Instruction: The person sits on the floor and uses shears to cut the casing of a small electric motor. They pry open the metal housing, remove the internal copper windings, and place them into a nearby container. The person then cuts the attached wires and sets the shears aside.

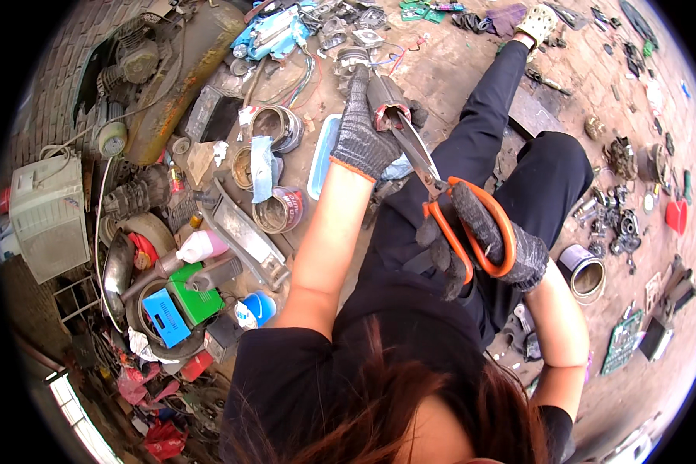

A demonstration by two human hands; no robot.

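My left hand, in a grey knit glove with an orange cuff, is closed round a dark, hollow metal piece with a reddish inner edge at its near end. In my right hand, also gloved, is a pair of scissors with big orange loop handles. My right fingers pass through and round those loops. The scissors' long metal blades point up and left, their tips at the reddish end of the piece. Whether the tips go inside it or only touch it I cannot tell.
Left of my left forearm stand open tins and a light blue tray. Farther left are a rusty compressor tank and a pale metal box. Beyond my right knee, another tin, a green circuit board and scattered metal parts lie about.
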